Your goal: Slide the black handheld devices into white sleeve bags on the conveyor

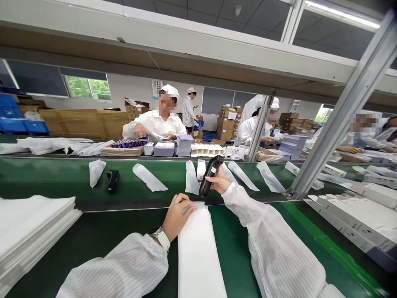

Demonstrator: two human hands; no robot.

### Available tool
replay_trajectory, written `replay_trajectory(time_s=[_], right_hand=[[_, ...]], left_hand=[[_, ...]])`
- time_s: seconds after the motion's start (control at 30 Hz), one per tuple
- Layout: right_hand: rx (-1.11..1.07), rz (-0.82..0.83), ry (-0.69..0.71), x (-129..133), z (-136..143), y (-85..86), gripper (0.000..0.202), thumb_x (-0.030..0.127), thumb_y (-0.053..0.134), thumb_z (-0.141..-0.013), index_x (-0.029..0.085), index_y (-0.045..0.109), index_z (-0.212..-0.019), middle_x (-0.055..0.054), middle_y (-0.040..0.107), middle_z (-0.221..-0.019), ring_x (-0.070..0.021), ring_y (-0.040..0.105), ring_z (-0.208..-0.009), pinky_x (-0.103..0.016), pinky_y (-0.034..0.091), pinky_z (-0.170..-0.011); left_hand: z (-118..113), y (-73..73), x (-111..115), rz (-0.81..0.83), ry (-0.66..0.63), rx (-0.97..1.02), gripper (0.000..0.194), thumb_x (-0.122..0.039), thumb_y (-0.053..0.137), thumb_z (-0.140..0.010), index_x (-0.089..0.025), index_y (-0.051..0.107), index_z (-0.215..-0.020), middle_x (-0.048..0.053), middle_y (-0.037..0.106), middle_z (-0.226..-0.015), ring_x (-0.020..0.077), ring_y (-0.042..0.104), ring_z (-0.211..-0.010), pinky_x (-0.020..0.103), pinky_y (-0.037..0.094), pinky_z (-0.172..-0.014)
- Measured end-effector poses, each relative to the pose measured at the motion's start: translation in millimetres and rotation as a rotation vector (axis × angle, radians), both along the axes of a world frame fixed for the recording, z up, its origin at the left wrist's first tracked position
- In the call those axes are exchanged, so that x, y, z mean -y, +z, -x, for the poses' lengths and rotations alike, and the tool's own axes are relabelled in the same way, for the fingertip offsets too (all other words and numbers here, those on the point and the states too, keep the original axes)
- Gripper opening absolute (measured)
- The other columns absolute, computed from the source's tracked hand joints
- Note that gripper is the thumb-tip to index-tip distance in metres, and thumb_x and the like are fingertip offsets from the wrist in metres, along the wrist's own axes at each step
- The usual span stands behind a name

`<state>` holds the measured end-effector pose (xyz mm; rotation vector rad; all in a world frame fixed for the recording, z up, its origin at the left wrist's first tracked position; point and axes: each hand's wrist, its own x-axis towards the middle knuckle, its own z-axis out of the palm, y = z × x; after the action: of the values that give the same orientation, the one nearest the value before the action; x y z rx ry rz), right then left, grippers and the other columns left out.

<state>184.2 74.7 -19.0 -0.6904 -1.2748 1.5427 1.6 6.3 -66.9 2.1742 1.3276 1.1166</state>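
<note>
Right hand (219, 181): closed around 1 black handheld device (211, 177), tilted, head end up, raised over the green conveyor belt (74, 188). Left hand (179, 215): fingers bent over the far end of 1 stack of long white sleeves (200, 256) on the green worktop (149, 231); perhaps pinching the top layer, but cannot tell. Also on the belt: 1 second black device (113, 182), left of centre, between white pouches (150, 177); 1 small white box (201, 167), just beyond the held device.
</note>
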Motion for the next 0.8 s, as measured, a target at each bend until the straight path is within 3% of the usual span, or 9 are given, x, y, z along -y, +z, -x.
replay_trajectory(time_s=[0.2, 0.43, 0.53, 0.63, 0.7, 0.8], right_hand=[[-0.013, -0.015, 0.026, 11, 16, -3.7, 0.089, 0.02, 0.071, -0.054, 0.038, 0.009, -0.117, 0.005, 0.054, -0.073, -0.0224, 0.062, -0.062, -0.043, 0.05, -0.056], [0.078, -0.078, -0.034, 16, 37, -11.6, 0.07, 0.035, 0.068, -0.058, 0.033, 0.022, -0.111, 0.003, 0.053, -0.075, -0.0174, 0.06, -0.059, -0.035, 0.05, -0.049], [0.075, -0.073, -0.033, 13, 39, -12.9, 0.054, 0.043, 0.064, -0.061, 0.027, 0.033, -0.102, 0.002, 0.053, -0.069, -0.0153, 0.058, -0.054, -0.03, 0.048, -0.047], [0.077, -0.117, 0.0, 11, 41, -12.9, 0.041, 0.047, 0.064, -0.06, 0.02, 0.045, -0.085, 0.003, 0.05, -0.061, -0.0112, 0.053, -0.052, -0.024, 0.044, -0.049], [0.068, -0.117, 0.124, 11, 39, -7.4, 0.041, 0.055, 0.058, -0.062, 0.017, 0.049, -0.074, 0.001, 0.051, -0.062, -0.0115, 0.053, -0.058, -0.026, 0.044, -0.057], [0.046, -0.129, 0.368, 17, 29, 11.4, 0.059, 0.07, 0.039, -0.063, 0.014, 0.055, -0.067, -0.008, 0.056, -0.085, -0.018, 0.053, -0.084, -0.033, 0.041, -0.075]], left_hand=[[5, -2.9, 3, -0.197, 0.099, -0.154, 0.007, -0.024, 0.054, -0.072, -0.02, 0.055, -0.067, 0.004, 0.036, -0.104, 0.0226, 0.036, -0.093, 0.04, 0.034, -0.083], [7, 2.4, 6, -0.157, 0.138, -0.152, 0.022, -0.034, 0.057, -0.07, -0.018, 0.052, -0.057, 0.004, 0.036, -0.106, 0.025, 0.033, -0.1, 0.042, 0.034, -0.085], [7, 21.5, 3, -0.062, 0.116, -0.07, 0.028, -0.04, 0.059, -0.067, -0.018, 0.052, -0.053, 0.003, 0.036, -0.11, 0.0263, 0.03, -0.107, 0.044, 0.03, -0.09], [5, 53.3, -2, 0.017, 0.1, 0.06, 0.027, -0.044, 0.059, -0.066, -0.019, 0.054, -0.057, 0.004, 0.035, -0.113, 0.0263, 0.03, -0.11, 0.043, 0.03, -0.092], [2, 77.2, -2, 0.039, 0.059, 0.119, 0.029, -0.046, 0.057, -0.067, -0.019, 0.055, -0.057, 0.004, 0.035, -0.116, 0.0264, 0.03, -0.112, 0.042, 0.03, -0.092], [-5, 108.6, 8, 0.089, -0.058, 0.145, 0.034, -0.046, 0.053, -0.069, -0.018, 0.053, -0.05, 0.006, 0.04, -0.112, 0.0274, 0.029, -0.116, 0.038, 0.036, -0.087]])
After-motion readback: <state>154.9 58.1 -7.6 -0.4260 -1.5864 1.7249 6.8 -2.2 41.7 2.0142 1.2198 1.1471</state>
